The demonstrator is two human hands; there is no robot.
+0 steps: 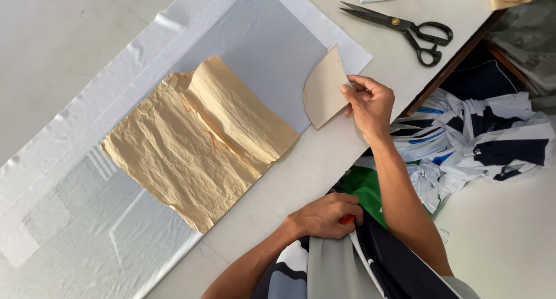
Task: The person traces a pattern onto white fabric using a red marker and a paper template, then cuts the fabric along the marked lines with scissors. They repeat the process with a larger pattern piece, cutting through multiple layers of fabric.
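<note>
Closest to the body, the left hand is curled shut around a small red thing. Only a tiny bit of the red thing is seen between the fingers, so what it is cannot be told. Under this hand, striped cloth in dark blue, white and grey is bunched up at the table edge. A bit of green cloth is seen just past the hand, beside the other arm.

Farther out, the right hand is pinched tight on a card shape. The card shape is tan, with one round side and one pointed end. It is held by its straight edge and is tipped up off the table. Its far part lies over a grey sheet of cloth.

To the left of the right hand, a big piece of crinkled yellow paper is spread flat, with one flap folded over. Long white cloth is laid under it.

To the right of that hand, a pile of blue and white cloth is heaped below the table edge.

Past the right hand, black scissors are lying closed on the table.
</note>
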